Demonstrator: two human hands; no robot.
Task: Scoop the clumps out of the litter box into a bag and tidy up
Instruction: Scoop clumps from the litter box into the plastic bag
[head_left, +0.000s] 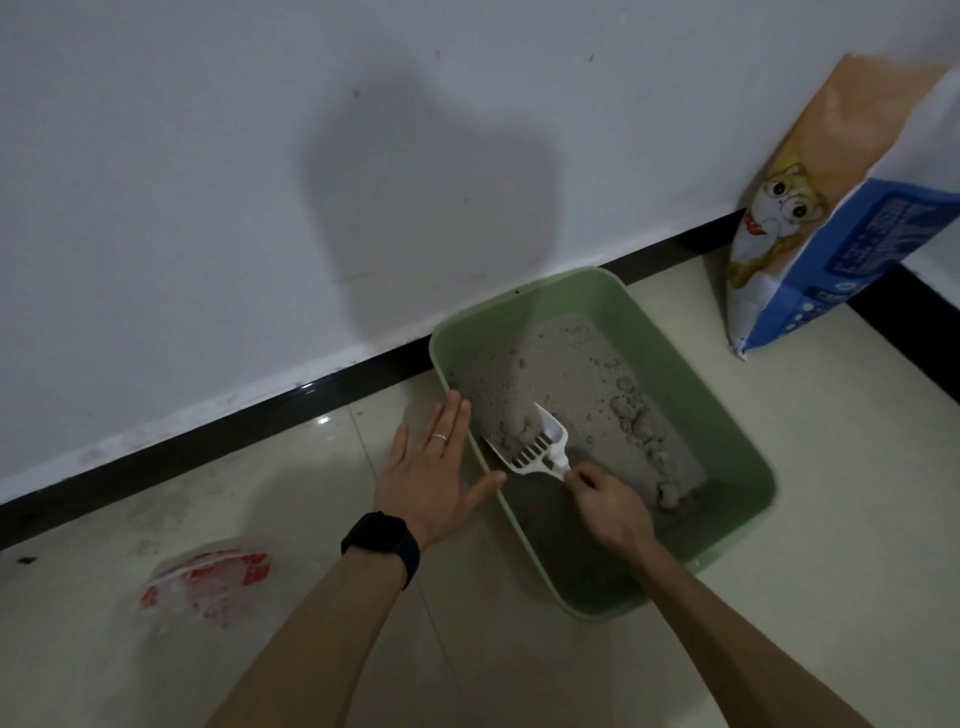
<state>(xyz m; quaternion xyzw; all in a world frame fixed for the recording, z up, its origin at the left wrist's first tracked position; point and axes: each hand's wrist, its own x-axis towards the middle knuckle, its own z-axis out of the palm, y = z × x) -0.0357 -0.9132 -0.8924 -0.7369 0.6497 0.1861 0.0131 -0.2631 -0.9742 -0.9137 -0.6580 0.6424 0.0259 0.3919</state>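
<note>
A green litter box (737, 415) sits on the tiled floor against the wall, with grey litter piled toward its far end and several clumps (636, 415) along the right side. My right hand (608, 506) grips the handle of a white slotted scoop (540, 449), whose blade is dug into litter by the left wall. My left hand (434, 467) lies flat with straight fingers against the box's left rim, the thumb over the edge. A red and white plastic bag (208, 584) lies on the floor at the left.
A tall litter sack (810, 218) printed with a cartoon cat leans in the corner at the right. A black skirting board (208, 441) runs along the white wall. Pale floor tiles surround the box.
</note>
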